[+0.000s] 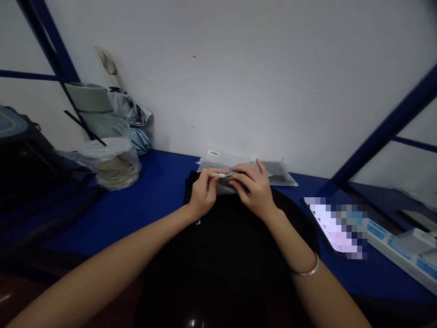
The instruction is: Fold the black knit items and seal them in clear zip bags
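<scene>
My left hand [204,192] is closed, with thumb and forefinger pinching the edge of a clear zip bag [226,183] by its small white slider [221,175]. My right hand [255,187] grips the same bag's edge a little to the right, thumb against fingers, one finger raised. The bag hangs over black fabric in front of me, and my hands hide part of it. Just behind lie a translucent plastic bag with a barcode label [213,153] and another plastic bag [278,173] with something dark inside.
On the blue table [164,182], a lidded cup in plastic wrap [118,166] with a black straw [85,127] stands left, before a folded umbrella [131,109]. To the right are a lit phone [329,223] and a white power strip [396,248]. A white wall [246,91] rises behind.
</scene>
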A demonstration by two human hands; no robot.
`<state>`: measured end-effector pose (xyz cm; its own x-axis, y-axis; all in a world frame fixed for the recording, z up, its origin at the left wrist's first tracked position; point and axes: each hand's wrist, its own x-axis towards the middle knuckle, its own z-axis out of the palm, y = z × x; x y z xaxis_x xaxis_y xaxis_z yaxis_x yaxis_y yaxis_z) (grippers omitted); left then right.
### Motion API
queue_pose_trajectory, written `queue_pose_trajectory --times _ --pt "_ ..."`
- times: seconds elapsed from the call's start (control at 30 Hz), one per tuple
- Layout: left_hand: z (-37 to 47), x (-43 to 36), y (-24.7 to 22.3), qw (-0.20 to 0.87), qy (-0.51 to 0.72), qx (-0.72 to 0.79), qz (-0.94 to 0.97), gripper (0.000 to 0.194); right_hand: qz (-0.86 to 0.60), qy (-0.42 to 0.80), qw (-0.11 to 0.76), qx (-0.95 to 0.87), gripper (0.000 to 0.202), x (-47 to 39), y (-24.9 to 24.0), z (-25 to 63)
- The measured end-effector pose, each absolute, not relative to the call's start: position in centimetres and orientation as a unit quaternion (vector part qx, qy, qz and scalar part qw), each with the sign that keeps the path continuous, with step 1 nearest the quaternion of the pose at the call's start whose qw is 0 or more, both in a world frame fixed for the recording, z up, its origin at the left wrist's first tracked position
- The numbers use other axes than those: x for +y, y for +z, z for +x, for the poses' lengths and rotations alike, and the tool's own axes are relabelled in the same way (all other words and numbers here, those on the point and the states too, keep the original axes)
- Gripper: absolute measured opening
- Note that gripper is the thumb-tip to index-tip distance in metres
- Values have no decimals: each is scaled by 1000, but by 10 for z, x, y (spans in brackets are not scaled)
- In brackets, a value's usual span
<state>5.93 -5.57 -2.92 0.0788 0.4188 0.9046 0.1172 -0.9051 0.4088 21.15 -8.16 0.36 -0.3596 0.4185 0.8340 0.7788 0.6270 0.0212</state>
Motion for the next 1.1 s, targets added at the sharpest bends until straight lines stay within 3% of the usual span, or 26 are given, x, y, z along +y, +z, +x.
queue_pose_trajectory --times 0.1,0.37,0.57,0.73,1.1 --pt "59 -56 -29 118 656 179 723 7 -392 -236 439 -773 17 -80 3 215" --pt "59 -55 -34 114 641 176 739 7 -387 -203 349 -828 13 -84 6 213" --pt "58 -54 -30 99 641 177 740 7 -353 -212 422 -808 15 -83 4 210" --pt "60 -56 -25 108 613 230 748 22 -354 -211 485 -771 13 -81 1 208" --pt "60 -60 -22 78 614 194 761 12 -352 -234 453 -785 15 -85 4 205"
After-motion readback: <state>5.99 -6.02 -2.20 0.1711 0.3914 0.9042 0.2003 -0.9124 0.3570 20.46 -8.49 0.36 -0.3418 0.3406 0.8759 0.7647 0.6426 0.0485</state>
